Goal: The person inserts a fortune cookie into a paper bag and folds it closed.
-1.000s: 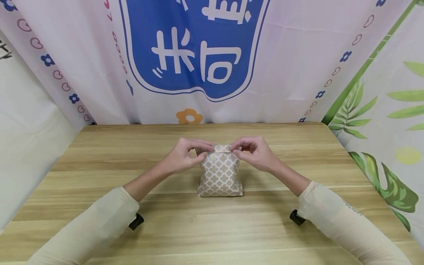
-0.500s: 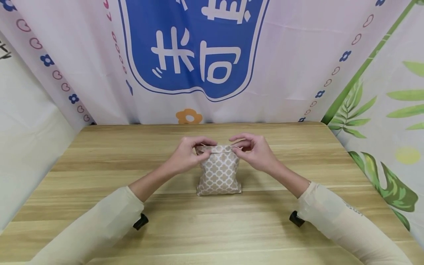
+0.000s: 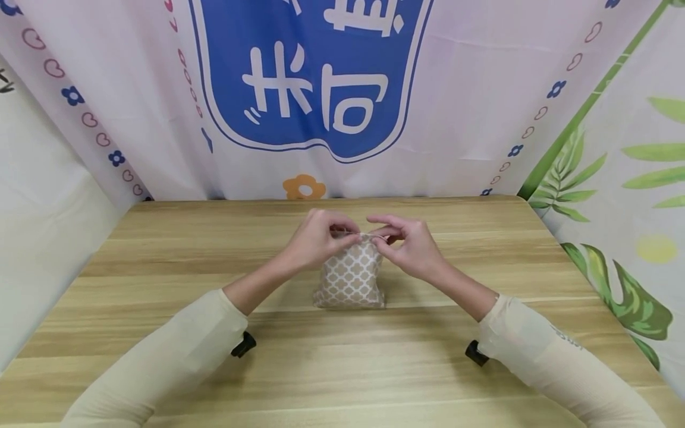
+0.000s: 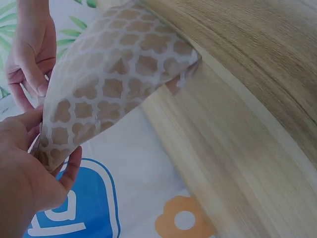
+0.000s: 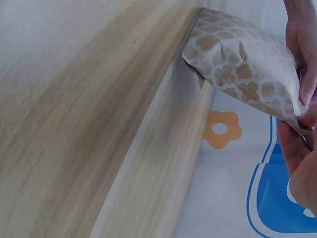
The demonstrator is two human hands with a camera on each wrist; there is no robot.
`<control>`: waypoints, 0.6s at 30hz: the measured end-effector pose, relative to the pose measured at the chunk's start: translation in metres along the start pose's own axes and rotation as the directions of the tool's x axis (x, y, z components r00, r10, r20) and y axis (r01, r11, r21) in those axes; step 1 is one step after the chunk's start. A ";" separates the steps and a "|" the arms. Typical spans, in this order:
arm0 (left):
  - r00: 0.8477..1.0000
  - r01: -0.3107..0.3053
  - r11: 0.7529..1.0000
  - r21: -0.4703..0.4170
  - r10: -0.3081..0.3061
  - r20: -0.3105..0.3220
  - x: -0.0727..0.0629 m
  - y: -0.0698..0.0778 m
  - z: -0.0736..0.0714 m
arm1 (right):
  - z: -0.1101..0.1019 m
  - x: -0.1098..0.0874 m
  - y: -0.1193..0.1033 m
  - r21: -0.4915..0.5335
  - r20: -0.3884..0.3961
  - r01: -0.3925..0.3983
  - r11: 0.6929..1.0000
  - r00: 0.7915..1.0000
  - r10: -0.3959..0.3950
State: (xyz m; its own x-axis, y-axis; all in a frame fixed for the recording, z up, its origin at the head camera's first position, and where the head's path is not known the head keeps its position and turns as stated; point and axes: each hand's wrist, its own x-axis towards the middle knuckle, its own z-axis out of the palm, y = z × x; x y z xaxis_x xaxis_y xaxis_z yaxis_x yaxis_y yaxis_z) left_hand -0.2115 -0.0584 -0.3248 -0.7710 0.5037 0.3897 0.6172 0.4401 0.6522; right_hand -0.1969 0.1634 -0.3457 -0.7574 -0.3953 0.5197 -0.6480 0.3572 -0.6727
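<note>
A small beige paper bag [image 3: 350, 278] with a white lattice pattern stands upright on the wooden table, its lower part bulging. My left hand [image 3: 317, 239] pinches its top edge left of the middle, thumb in front and fingers behind. At the top right corner, my right hand [image 3: 413, 245] pinches the edge between thumb and a bent finger, while its index finger stretches out above. The left wrist view shows the bag [image 4: 109, 79] narrowing toward the edge where both hands meet. Seen from the right wrist, the bag [image 5: 242, 64] has creases near its base. Its contents are hidden.
The wooden table [image 3: 342, 362] reaches back to a white curtain [image 3: 455, 119] with a blue printed badge and an orange flower. A leaf-patterned cloth [image 3: 631, 238] hangs on the right. Black wrist-camera parts [image 3: 244, 345] stick out beneath both sleeves.
My left hand has slid right along the top edge, closer to my right hand. The folded strip at the top is now mostly covered. The right hand's index finger has lifted off the edge.
</note>
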 end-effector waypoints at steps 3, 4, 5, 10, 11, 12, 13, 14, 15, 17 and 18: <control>1.000 -0.013 1.000 -0.005 0.013 -0.005 0.000 -0.001 0.000 | -0.001 0.001 0.000 -0.003 0.013 -0.004 1.000 1.000 0.004; 1.000 -0.019 1.000 -0.004 0.019 -0.011 0.000 -0.001 0.000 | -0.001 0.001 0.001 -0.002 0.019 -0.009 1.000 1.000 0.009; 1.000 -0.027 1.000 -0.003 0.027 -0.017 -0.001 -0.002 0.000 | -0.002 0.002 0.001 -0.003 0.027 -0.016 1.000 1.000 0.017; 0.999 -0.046 0.999 0.027 0.046 -0.012 0.000 -0.001 -0.001 | -0.004 0.002 0.000 -0.012 0.044 -0.030 0.999 0.999 0.031; 0.999 -0.045 0.998 0.043 0.045 0.006 0.001 -0.001 -0.003 | -0.004 0.002 -0.001 -0.015 0.043 -0.030 0.999 0.999 0.031; 0.999 -0.038 0.997 0.064 0.036 0.029 0.002 0.001 -0.005 | -0.004 0.002 -0.001 -0.017 0.041 -0.027 0.999 0.999 0.027; 0.998 -0.028 0.996 0.089 0.023 0.054 0.004 0.002 -0.007 | -0.004 0.002 -0.002 -0.018 0.039 -0.022 1.000 0.999 0.023; 0.997 -0.021 0.993 0.113 0.012 0.079 0.005 0.004 -0.009 | -0.004 0.002 -0.002 -0.020 0.034 -0.019 1.000 0.999 0.020; 0.995 -0.015 0.991 0.131 0.001 0.103 0.006 0.005 -0.011 | -0.003 0.002 -0.002 -0.019 0.029 -0.016 1.000 0.999 0.016; 0.991 -0.005 0.988 0.157 -0.016 0.134 0.008 0.008 -0.013 | -0.002 0.003 -0.003 -0.013 0.016 -0.007 1.000 1.000 0.007; 0.990 0.002 0.987 0.159 -0.025 0.139 0.008 0.009 -0.014 | -0.002 0.003 -0.003 -0.007 0.010 -0.002 1.000 1.000 0.002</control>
State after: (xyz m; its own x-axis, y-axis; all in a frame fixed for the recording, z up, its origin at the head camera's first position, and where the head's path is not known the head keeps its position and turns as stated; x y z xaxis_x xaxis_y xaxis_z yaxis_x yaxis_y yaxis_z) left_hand -0.2149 -0.0606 -0.3070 -0.7567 0.5913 0.2790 0.6325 0.5541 0.5412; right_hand -0.1971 0.1627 -0.3413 -0.7577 -0.4029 0.5134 -0.6473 0.3639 -0.6697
